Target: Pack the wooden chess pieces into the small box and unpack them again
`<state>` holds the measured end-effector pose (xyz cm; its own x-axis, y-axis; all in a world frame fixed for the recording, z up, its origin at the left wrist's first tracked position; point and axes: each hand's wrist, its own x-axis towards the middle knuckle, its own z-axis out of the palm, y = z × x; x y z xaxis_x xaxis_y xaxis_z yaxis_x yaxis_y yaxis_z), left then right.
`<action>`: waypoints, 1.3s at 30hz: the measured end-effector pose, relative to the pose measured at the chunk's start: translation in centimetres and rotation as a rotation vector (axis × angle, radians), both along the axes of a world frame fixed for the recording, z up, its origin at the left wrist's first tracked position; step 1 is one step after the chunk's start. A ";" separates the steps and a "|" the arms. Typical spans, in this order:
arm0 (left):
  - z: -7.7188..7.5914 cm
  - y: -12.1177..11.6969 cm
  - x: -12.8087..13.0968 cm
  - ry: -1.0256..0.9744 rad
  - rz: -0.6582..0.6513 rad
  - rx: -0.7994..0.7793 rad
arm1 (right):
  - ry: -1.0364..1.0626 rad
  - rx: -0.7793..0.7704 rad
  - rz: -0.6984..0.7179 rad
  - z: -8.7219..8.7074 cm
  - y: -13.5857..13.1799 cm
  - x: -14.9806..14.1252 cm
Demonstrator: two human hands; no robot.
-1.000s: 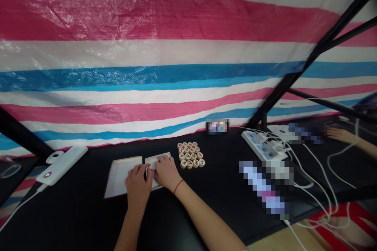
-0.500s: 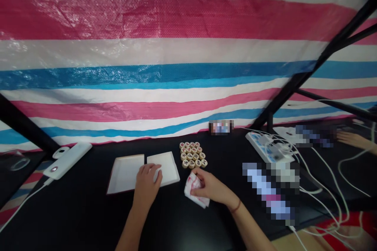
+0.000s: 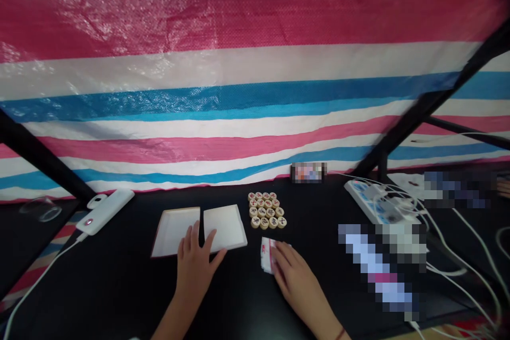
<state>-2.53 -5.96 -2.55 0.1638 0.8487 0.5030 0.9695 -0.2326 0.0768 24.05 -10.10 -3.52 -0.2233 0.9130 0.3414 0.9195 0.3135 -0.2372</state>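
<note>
My left hand (image 3: 196, 260) has its fingers spread at the near edge of two shallow white-lined box halves: the left box half (image 3: 171, 228), with a dark outer edge, and the right box half (image 3: 225, 226). Nothing is held in it. My right hand (image 3: 292, 276) lies over a folded white sheet with red print (image 3: 266, 256), low at the table; the fingers are together and cover its right part. Whether it is paper or plastic I cannot tell. Just beyond it, Chinese chess pieces (image 3: 266, 211) stand in stacked rows, red characters behind, black in front.
A white power bank-like device (image 3: 105, 212) with a cable lies at left, near a clear cup (image 3: 42, 210). At right are a power strip (image 3: 368, 202), tangled white cables and a blurred-out object (image 3: 376, 271). A blurred phone-like thing (image 3: 308, 172) stands at the striped sheet (image 3: 239, 69). Another person's hand (image 3: 504, 188) shows far right.
My right hand has turned over the folded sheet, which now lies flatter and a little farther right. My left hand has drawn back from the right box half, fingers spreading. The view has shifted slightly.
</note>
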 end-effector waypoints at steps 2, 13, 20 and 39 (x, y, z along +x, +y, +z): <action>-0.5 0.0 -0.4 0.024 -0.004 -0.047 | -0.020 -0.011 0.033 -0.7 0.1 0.3; -1.3 2.4 0.8 -0.010 0.035 -0.061 | 0.191 0.053 0.038 2.3 2.0 -2.8; -0.7 3.4 1.1 -0.054 -0.008 0.065 | 0.197 -0.165 0.189 2.8 4.1 -9.3; -0.3 2.3 1.1 -0.436 -0.298 -0.493 | 0.185 -0.295 0.202 1.1 6.7 -10.3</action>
